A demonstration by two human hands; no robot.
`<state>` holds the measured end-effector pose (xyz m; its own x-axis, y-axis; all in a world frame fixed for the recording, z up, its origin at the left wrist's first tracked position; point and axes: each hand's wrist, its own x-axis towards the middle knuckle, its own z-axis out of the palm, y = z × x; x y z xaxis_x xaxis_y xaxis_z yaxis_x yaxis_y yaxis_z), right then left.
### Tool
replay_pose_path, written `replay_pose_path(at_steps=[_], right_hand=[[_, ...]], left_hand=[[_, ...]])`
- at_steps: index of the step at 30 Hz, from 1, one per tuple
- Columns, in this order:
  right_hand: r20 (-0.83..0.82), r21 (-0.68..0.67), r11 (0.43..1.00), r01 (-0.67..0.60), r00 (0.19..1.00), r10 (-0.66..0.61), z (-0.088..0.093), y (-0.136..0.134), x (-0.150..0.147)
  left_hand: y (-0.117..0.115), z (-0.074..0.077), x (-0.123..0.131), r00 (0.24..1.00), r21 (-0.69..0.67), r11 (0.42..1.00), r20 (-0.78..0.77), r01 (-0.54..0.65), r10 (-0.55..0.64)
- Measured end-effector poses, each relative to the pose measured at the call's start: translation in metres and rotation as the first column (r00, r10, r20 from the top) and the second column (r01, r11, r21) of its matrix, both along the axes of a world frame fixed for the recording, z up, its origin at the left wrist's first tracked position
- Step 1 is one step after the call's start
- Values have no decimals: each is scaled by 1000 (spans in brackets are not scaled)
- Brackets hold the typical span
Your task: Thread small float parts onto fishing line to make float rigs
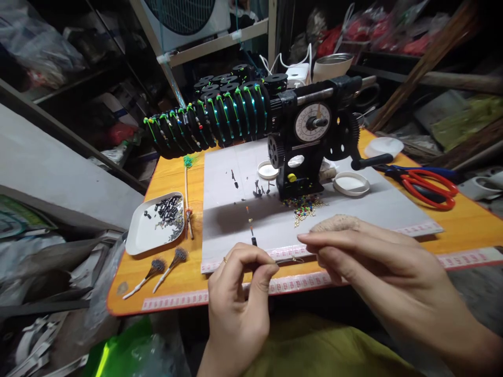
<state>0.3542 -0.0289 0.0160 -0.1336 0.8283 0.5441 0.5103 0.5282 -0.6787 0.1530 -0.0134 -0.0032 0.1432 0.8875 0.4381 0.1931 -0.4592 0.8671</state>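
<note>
Low over the front edge of the grey board [228,193], my left hand [243,293] pinches a fine fishing line [294,259] between thumb and forefinger. The line shows a small loop just right of those fingertips. To the right, my right hand [385,267] has its thumb and fingers pressed together; what they hold is too fine or hidden to make out. Just beyond my left fingers is a small black tube [254,241] with an orange-tipped piece. A black hand-cranked winding machine [310,131] stands behind, carrying a row of line-wound spools [208,120].
Left lies a white tray [135,238] of small black parts, beside two bristle-headed sticks [173,264]. Coloured beads [304,207] are scattered by the machine's base. White lids [351,184] and red-handled scissors [428,186] are at right. A pink measuring tape [176,300] runs along the table edge.
</note>
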Motion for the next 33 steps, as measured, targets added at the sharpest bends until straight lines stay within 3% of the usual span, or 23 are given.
replay_pose_path(at_steps=[4, 8, 16, 20, 24, 33], right_hand=[[7, -16, 1000, -20, 1000, 20, -5, -4, -1], [82, 117, 993, 9, 996, -19, -11, -6, -4], [300, 326, 944, -48, 952, -55, -5, -3, 5], [318, 261, 960, -100, 948, 12, -1, 0, 8], [245, 188, 980, -65, 969, 17, 2, 1, 6], [310, 305, 951, -57, 950, -43, -4, -1, 8]], left_hand=[[-2, -1, 8, 990, -51, 999, 139, 8, -1], [-4, -2, 13, 983, -66, 998, 183, 14, -2], [1, 2, 0, 997, 85, 994, -53, 68, -63], [3, 11, -2, 983, 144, 982, -154, 119, -96], [5, 15, -3, 971, 169, 977, -222, 132, -93], [13, 16, -6, 957, 239, 968, -291, 75, -3]])
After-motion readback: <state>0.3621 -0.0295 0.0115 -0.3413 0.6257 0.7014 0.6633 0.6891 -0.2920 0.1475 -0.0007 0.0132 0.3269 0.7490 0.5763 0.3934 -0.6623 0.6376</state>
